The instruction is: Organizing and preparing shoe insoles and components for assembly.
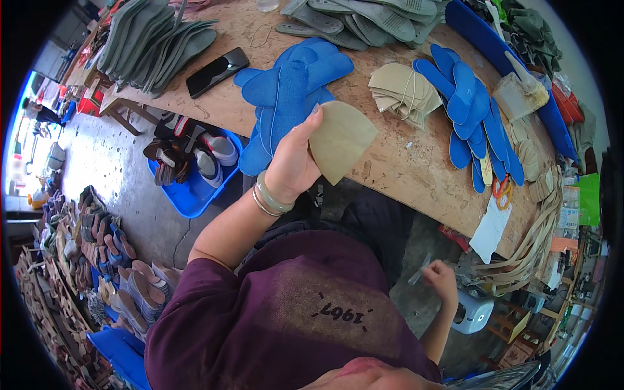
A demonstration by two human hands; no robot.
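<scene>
My left hand (294, 164), with bracelets at the wrist, pinches a tan, fan-shaped flat piece (343, 142) between thumb and fingers, raised over the table's front edge. Just behind that hand, blue insoles (286, 81) lie crossed over one another in a pile. My right hand (441, 281) is low at the right, below the table edge, with its fingers curled closed. A slim, pale, see-through thing (418, 274) shows beside its fingertips; what it is and whether I grip it cannot be made out. More tan pieces (404, 94) are stacked on the table, bound with a cord.
The wooden table (214, 110) carries grey soles (149, 49), a black phone (218, 71), another blue insole pile (465, 97), orange-handled scissors (501, 192) and a tub with a brush (520, 94). A blue crate (195, 205) of shoes stands left; tan strips (530, 240) hang at right.
</scene>
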